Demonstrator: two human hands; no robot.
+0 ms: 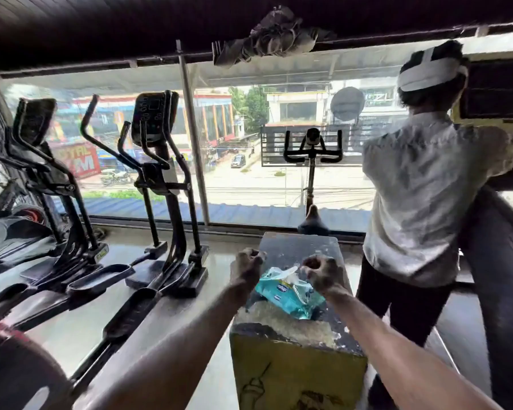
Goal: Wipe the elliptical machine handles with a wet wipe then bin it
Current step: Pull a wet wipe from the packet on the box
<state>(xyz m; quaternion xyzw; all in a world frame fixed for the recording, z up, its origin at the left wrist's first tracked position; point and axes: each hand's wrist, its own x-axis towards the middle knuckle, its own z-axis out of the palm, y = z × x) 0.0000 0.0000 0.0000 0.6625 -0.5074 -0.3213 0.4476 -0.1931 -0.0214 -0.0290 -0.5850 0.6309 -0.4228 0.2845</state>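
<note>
Head view: at 6 o'clock a worn block (293, 250), black on top and yellow down its sides, carries the teal wet wipe pack (288, 294), with a white wipe (290, 273) standing up from its opening. My left hand (246, 267) hangs just beside the pack at its 9 o'clock, fingers curled on nothing. My right hand (320, 273) is curled at the wipe's tip; I cannot tell if it pinches. One elliptical machine (153, 119) stands at 10 o'clock and a second elliptical (36, 119) at 9, on the pale glossy floor (71, 335) before a wide window (249, 173). A spin bike (313, 149) is at 12 and a person in a white shirt (412, 187) at 2.
</note>
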